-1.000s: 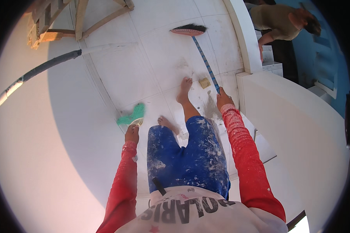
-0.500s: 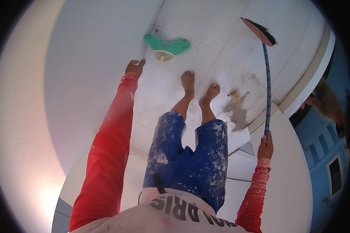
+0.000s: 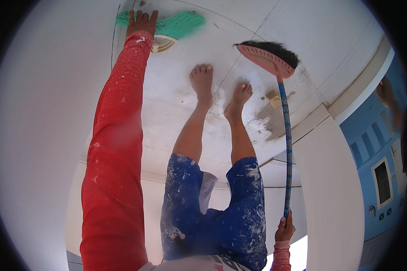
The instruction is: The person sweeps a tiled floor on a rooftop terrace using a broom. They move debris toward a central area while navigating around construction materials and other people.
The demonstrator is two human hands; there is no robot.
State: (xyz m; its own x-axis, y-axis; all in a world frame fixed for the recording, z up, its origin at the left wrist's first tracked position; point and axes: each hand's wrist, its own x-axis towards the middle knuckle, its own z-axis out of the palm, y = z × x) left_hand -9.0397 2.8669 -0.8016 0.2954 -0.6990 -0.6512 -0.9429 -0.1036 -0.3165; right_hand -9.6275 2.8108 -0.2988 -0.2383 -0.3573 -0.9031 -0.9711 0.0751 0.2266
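My left hand (image 3: pixel 142 22) reaches forward with its fingers stretched out, over the left part of a green-bristled broom head (image 3: pixel 181 25) with a cream base. Whether it touches the bristles or the wall beside them, I cannot tell. My right hand (image 3: pixel 285 228) is wrapped round the end of a broom's blue patterned handle (image 3: pixel 286 135). That broom's pink head (image 3: pixel 262 58) with black bristles points away from me, ahead and to the right of my feet.
White floor tiles (image 3: pixel 167 119) carry grey stains. A small yellowish piece (image 3: pixel 273 98) lies by a dark patch (image 3: pixel 271 119) near my right foot. A white wall (image 3: pixel 40 135) rises on the left. Beyond a low white ledge (image 3: pixel 366 97) at right stands a blue wall (image 3: pixel 371 180).
My left hand has moved forward to the green broom head, its fingers now spread. My right hand has drawn back, and the black-bristled broom has swung left and nearer.
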